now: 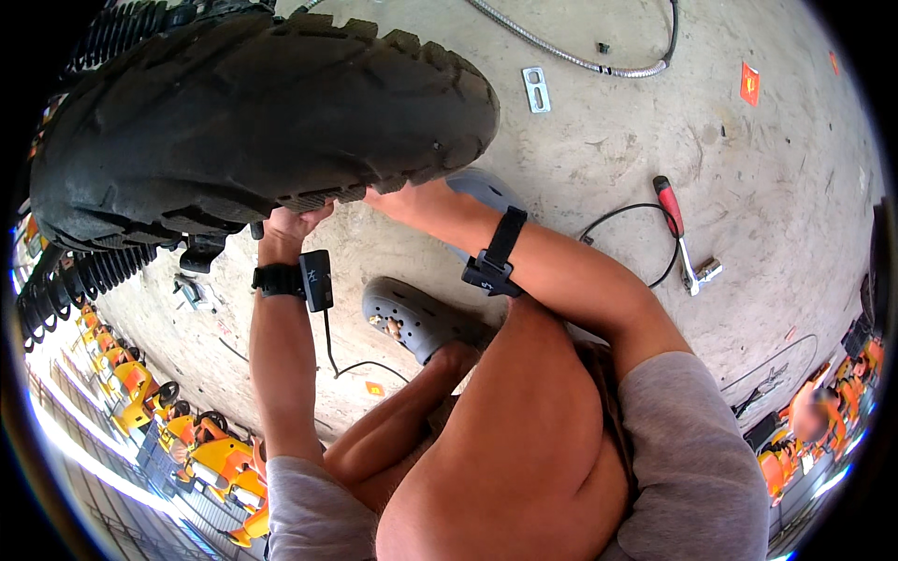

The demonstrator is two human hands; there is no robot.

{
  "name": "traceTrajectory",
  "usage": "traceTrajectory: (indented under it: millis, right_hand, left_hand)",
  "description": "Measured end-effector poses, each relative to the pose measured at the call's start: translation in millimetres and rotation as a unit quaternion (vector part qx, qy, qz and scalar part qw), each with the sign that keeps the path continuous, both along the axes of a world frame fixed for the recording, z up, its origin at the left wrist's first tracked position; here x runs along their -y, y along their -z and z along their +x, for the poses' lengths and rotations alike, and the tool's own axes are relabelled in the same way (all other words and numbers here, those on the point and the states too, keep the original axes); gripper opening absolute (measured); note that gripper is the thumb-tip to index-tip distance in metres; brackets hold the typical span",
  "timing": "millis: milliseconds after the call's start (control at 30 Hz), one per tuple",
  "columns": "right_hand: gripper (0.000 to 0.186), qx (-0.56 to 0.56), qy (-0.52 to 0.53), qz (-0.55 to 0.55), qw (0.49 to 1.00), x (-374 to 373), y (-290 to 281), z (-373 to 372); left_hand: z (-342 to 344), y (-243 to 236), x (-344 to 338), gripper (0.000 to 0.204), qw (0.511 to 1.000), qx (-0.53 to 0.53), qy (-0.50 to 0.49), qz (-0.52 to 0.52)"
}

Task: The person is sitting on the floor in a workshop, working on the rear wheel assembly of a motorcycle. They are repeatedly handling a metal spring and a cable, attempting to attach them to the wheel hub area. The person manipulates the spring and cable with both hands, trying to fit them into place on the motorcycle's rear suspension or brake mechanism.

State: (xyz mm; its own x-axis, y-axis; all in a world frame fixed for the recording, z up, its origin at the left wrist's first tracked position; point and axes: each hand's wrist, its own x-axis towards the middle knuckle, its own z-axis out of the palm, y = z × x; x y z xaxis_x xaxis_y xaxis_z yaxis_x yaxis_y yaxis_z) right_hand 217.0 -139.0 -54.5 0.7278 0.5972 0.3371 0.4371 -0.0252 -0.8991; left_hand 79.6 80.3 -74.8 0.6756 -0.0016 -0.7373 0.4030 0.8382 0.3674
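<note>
A large black knobbly tyre (271,122) fills the upper left, raised above the floor and hiding much of both hands. My left hand (296,222) reaches up under its lower edge, its visible fingers curled. What those fingers hold is out of sight. Close to the left hand, a black bracket (201,252) and a coil spring (89,285) show below the tyre. My right hand (404,198) goes beneath the tyre's edge to the right of the left one, with its fingers hidden behind the rubber. Both wrists wear black straps with small boxes.
On the concrete floor (580,159) lie a red-handled ratchet wrench (668,208) with a socket, a slotted metal plate (536,90) and a metal-sheathed cable (571,54). My grey clog (412,316) stands below the tyre. Yellow-orange vehicles (220,458) line the left; another person (812,416) is far right.
</note>
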Motion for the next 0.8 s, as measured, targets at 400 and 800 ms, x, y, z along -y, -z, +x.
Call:
traceTrajectory:
  millis: [400, 800]
  right_hand:
    - [0.034, 0.153, 0.021, -0.069, 0.986, 4, 11, -13]
    - [0.04, -0.143, -0.033, -0.034, 0.989, -8, -7, -10]
  left_hand:
    - [17, -17, 24, 0.031, 0.992, 0.116, 0.039, -0.04]
    - [32, -18, 54, 0.059, 0.956, 0.145, -0.011, 0.255]
